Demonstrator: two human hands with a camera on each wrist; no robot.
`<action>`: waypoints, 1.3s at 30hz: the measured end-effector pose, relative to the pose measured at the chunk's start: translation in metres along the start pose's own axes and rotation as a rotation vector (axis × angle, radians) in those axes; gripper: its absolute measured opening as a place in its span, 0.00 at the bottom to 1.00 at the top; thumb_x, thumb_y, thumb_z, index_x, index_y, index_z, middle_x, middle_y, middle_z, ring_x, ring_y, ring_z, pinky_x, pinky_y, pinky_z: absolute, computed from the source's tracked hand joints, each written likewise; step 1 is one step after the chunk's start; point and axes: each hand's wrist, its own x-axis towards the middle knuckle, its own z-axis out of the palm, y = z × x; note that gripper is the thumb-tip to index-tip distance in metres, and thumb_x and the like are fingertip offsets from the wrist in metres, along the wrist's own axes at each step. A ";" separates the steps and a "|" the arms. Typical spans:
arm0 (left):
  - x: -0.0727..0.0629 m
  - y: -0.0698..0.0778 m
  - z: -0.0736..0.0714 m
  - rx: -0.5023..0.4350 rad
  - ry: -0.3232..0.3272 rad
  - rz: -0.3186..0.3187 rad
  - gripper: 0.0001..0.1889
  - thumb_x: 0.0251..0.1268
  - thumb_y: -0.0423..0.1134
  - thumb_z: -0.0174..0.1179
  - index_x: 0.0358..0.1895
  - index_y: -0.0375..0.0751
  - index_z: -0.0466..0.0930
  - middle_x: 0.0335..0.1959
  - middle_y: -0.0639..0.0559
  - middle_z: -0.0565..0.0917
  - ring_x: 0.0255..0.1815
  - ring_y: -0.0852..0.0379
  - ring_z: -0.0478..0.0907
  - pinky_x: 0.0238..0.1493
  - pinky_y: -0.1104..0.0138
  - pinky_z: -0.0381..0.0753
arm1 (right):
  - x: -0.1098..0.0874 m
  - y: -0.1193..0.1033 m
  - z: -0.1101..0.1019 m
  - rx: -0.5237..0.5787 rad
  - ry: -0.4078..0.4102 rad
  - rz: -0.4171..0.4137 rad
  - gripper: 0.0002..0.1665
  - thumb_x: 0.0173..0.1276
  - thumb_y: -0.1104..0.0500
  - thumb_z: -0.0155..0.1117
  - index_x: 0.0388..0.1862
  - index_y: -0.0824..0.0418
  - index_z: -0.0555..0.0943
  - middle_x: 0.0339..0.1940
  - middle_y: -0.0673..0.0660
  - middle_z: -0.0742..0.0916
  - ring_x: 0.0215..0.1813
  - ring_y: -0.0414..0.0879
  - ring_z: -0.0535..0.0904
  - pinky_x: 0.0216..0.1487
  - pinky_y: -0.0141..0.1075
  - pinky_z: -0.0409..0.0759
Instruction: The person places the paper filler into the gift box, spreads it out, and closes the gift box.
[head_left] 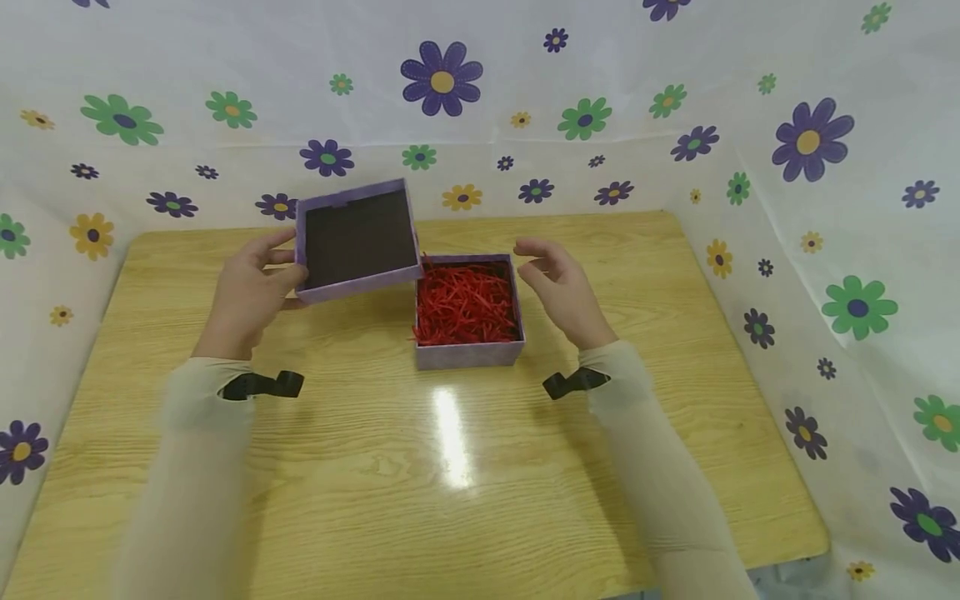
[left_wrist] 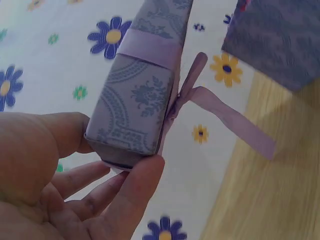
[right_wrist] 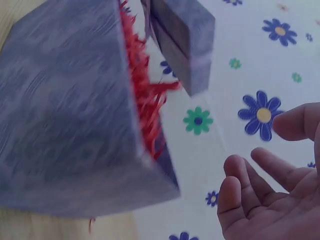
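My left hand (head_left: pixel 247 292) grips a purple box lid (head_left: pixel 360 285) by its left edge, thumb on the near side. The lid is raised and tilted, its dark inside turned toward the head camera. In the left wrist view a lilac ribbon (left_wrist: pixel 235 120) is tied around the patterned lid, its loose end trailing. Beside the lid, the matching box (head_left: pixel 468 357) stands on the table, filled with red shredded paper (head_left: pixel 468 304). Just right of the box is my right hand (head_left: pixel 561 292), fingers loosely bent around nothing. The right wrist view shows its fingers (right_wrist: pixel 240 182) apart from the box wall.
Under everything is a wooden table (head_left: pixel 360 500) with a bright reflection near its middle. A white flower-patterned cloth (head_left: pixel 495 125) rises behind the table and along both sides. Some red strands stick out over the box's left edge, near the lid's lower right corner.
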 end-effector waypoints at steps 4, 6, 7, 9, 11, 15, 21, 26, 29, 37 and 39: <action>0.001 0.020 0.025 -0.012 -0.017 0.015 0.33 0.76 0.34 0.57 0.82 0.53 0.61 0.69 0.40 0.75 0.57 0.54 0.82 0.40 0.66 0.89 | 0.003 -0.015 0.009 0.045 -0.010 0.012 0.23 0.79 0.62 0.57 0.70 0.64 0.76 0.66 0.60 0.82 0.59 0.53 0.79 0.61 0.43 0.79; 0.000 0.028 0.036 -0.011 -0.032 0.023 0.34 0.76 0.34 0.58 0.82 0.52 0.61 0.70 0.40 0.75 0.58 0.52 0.82 0.40 0.67 0.89 | 0.004 -0.020 0.012 0.066 -0.030 0.013 0.23 0.80 0.62 0.57 0.71 0.64 0.75 0.66 0.61 0.81 0.60 0.54 0.79 0.61 0.47 0.80; -0.001 0.031 0.042 -0.011 -0.041 0.027 0.34 0.76 0.34 0.58 0.82 0.51 0.61 0.70 0.41 0.75 0.58 0.52 0.81 0.40 0.67 0.89 | 0.005 -0.023 0.014 0.070 -0.037 0.015 0.23 0.80 0.61 0.56 0.71 0.63 0.75 0.66 0.61 0.81 0.60 0.53 0.79 0.60 0.48 0.80; -0.003 0.035 0.053 -0.020 -0.058 0.037 0.34 0.75 0.33 0.59 0.81 0.50 0.62 0.69 0.41 0.75 0.57 0.51 0.82 0.40 0.67 0.89 | 0.007 -0.025 0.016 0.089 -0.043 0.014 0.24 0.80 0.62 0.55 0.72 0.65 0.74 0.66 0.62 0.81 0.60 0.52 0.79 0.59 0.52 0.80; -0.005 0.037 0.063 -0.037 -0.075 0.044 0.33 0.75 0.33 0.60 0.80 0.49 0.64 0.68 0.41 0.76 0.56 0.51 0.82 0.39 0.67 0.89 | 0.008 -0.025 0.017 0.102 -0.038 0.022 0.24 0.81 0.62 0.55 0.72 0.66 0.73 0.66 0.62 0.81 0.59 0.49 0.79 0.58 0.53 0.80; -0.006 0.039 0.083 -0.063 -0.087 0.060 0.30 0.74 0.32 0.61 0.77 0.48 0.69 0.66 0.42 0.78 0.56 0.50 0.83 0.39 0.66 0.89 | 0.010 -0.022 0.017 0.122 0.004 0.029 0.23 0.79 0.63 0.56 0.69 0.67 0.75 0.63 0.62 0.81 0.54 0.46 0.80 0.51 0.46 0.81; -0.006 0.042 0.100 -0.085 -0.085 0.086 0.32 0.73 0.33 0.63 0.78 0.46 0.67 0.69 0.43 0.77 0.60 0.48 0.81 0.41 0.68 0.88 | 0.008 -0.019 0.009 0.041 0.066 0.069 0.27 0.78 0.60 0.58 0.74 0.63 0.74 0.62 0.62 0.81 0.52 0.45 0.79 0.49 0.38 0.78; -0.009 0.044 0.109 -0.011 -0.072 0.174 0.33 0.73 0.35 0.64 0.79 0.49 0.67 0.71 0.49 0.76 0.65 0.50 0.78 0.51 0.61 0.87 | 0.008 -0.022 0.006 0.000 0.075 0.078 0.30 0.78 0.59 0.58 0.77 0.59 0.71 0.61 0.61 0.80 0.52 0.47 0.79 0.52 0.40 0.80; -0.012 0.045 0.111 0.065 -0.050 0.253 0.32 0.73 0.37 0.64 0.78 0.49 0.68 0.70 0.49 0.76 0.64 0.49 0.77 0.56 0.55 0.85 | 0.007 -0.026 0.004 -0.001 0.078 0.054 0.30 0.77 0.58 0.58 0.77 0.56 0.72 0.61 0.61 0.79 0.55 0.50 0.79 0.54 0.42 0.82; -0.020 0.045 0.108 0.038 -0.106 0.354 0.41 0.69 0.67 0.61 0.82 0.63 0.59 0.69 0.44 0.71 0.61 0.46 0.76 0.67 0.50 0.77 | -0.004 -0.029 -0.001 -0.057 0.066 -0.087 0.33 0.79 0.55 0.61 0.80 0.54 0.68 0.65 0.60 0.78 0.64 0.51 0.77 0.65 0.51 0.78; -0.024 0.045 0.106 -0.007 -0.141 0.366 0.43 0.68 0.71 0.58 0.82 0.61 0.59 0.70 0.44 0.71 0.65 0.44 0.76 0.70 0.48 0.74 | -0.006 -0.027 -0.002 -0.010 0.054 -0.150 0.32 0.79 0.55 0.61 0.79 0.56 0.69 0.67 0.60 0.78 0.65 0.52 0.77 0.65 0.51 0.79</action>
